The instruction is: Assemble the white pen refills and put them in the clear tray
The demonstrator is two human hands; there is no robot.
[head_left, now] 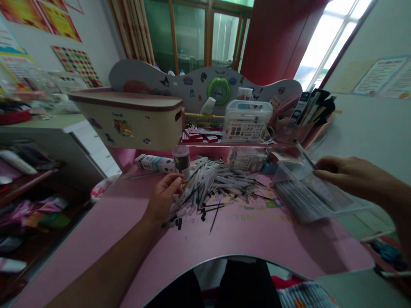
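Observation:
A heap of white and black pens [212, 184] lies in the middle of the pink desk [224, 239]. My left hand [164, 197] rests at the heap's left edge, fingers curled on some pens there. My right hand [345, 173] hovers over a clear plastic box [308, 194] packed with pens at the desk's right; its fingers pinch one pen [304, 155] that points up and to the left.
A small dark jar [181, 160] and a long carton [154, 162] stand behind the heap. A clear lidded case [246, 121], a green clock [218, 90] and a beige shelf box [135, 119] sit farther back. Shelves with clutter stand to the left.

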